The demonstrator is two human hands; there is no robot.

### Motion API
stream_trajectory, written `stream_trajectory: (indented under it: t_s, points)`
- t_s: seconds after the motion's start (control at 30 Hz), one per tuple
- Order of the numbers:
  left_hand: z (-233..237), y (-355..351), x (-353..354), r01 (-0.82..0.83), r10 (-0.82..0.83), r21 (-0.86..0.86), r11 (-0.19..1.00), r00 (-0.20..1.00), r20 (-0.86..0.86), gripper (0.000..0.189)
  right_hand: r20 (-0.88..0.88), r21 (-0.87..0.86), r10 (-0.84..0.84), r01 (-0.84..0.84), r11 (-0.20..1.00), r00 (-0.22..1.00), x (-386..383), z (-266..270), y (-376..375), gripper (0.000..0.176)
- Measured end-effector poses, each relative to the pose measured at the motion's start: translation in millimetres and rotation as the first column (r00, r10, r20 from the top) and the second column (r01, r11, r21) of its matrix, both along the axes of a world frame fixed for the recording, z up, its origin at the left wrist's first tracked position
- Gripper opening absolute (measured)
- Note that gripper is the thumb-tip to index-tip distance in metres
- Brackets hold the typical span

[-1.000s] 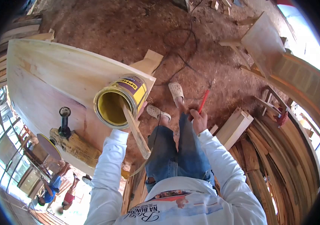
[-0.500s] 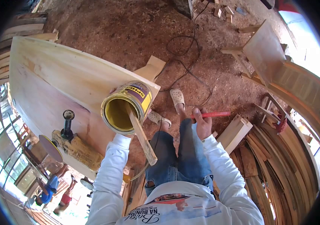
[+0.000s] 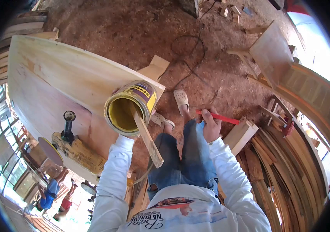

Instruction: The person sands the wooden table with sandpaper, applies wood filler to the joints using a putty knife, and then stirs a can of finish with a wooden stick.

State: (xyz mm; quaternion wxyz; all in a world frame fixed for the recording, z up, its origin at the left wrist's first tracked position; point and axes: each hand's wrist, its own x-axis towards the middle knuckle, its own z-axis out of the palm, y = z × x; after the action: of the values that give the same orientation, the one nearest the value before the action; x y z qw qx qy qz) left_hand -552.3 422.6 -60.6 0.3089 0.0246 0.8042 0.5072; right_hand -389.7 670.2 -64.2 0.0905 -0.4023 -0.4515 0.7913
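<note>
My left hand point(image 3: 153, 112), mostly hidden behind the can, grips a tin can point(image 3: 148, 92) with a yellow and purple label. The can tilts toward me and its inside is coated yellow. A flat wooden stick point(image 3: 148, 140) leans in it and sticks out over the rim. My right hand point(image 3: 211, 129) is closed round a thin, flat red stick point(image 3: 228, 118), which points to the right over the ground. Left of the can lies a large pale wooden panel point(image 3: 56, 73). On it rests a yellow sander point(image 3: 82, 154) with a black side handle and a round disc.
A dark cable point(image 3: 190, 69) loops over the brown dirt floor point(image 3: 130, 34). Wooden planks point(image 3: 288, 174) are stacked at right, below a wooden bench point(image 3: 275, 54). Two people point(image 3: 51, 193) are in the background at lower left.
My right hand has turned slightly, so the red stick now slants down to the right instead of lying nearly level. The can stays in my left hand, almost unmoved.
</note>
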Motion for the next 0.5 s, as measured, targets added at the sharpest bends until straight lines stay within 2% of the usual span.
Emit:
stream_trajectory:
  t_s: [0.03,0.23,0.27,0.5]
  points:
    - [-1,0,1,0.009,-0.009,-0.001,1.000,1.000,-0.001,0.043,-0.027,-0.002,-0.004,0.004,1.000,1.000,1,0,0,0.022]
    - [-14,-8,9,0.118,-0.118,-0.001,0.993,0.991,-0.066,0.045,0.065,-0.029,-0.031,0.033,0.999,0.997,0,5,0,0.021]
    - [-25,-16,9,0.197,-0.199,-0.032,0.980,0.963,-0.184,0.044,0.056,-0.051,-0.028,0.030,0.998,0.998,2,2,0,0.021]
    - [-17,-12,7,0.200,-0.195,0.009,0.980,0.964,-0.183,0.043,0.042,-0.016,-0.034,0.035,0.999,0.999,-5,4,-3,0.018]
